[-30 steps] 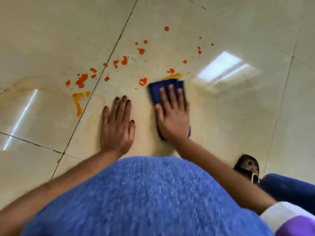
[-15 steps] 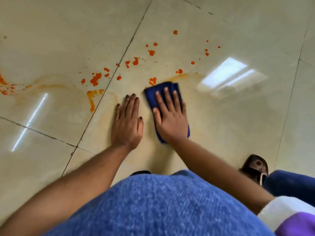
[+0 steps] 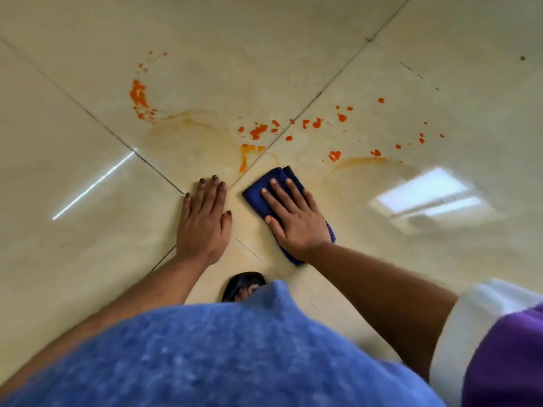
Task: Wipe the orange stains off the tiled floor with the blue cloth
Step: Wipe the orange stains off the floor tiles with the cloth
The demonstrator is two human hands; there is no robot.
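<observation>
Cloth (image 3: 266, 186) slid left toward grout line; both hands flat, left hand (image 3: 204, 218) bracing, right hand (image 3: 295, 217) pressing. Push forward through orange stains (image 3: 258, 131), firm pressure.

Both arms reach forward — left hand (image 3: 204, 221) flat, fingers straight — right hand (image 3: 296, 221) flat, fingers spread

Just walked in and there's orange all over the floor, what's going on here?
A person crouched over the tiled floor is wiping it. Their right hand presses flat on a folded blue cloth, while the left hand rests flat on the tile beside it. Orange stains and faint smears lie beyond the cloth, not yet wiped.
</observation>
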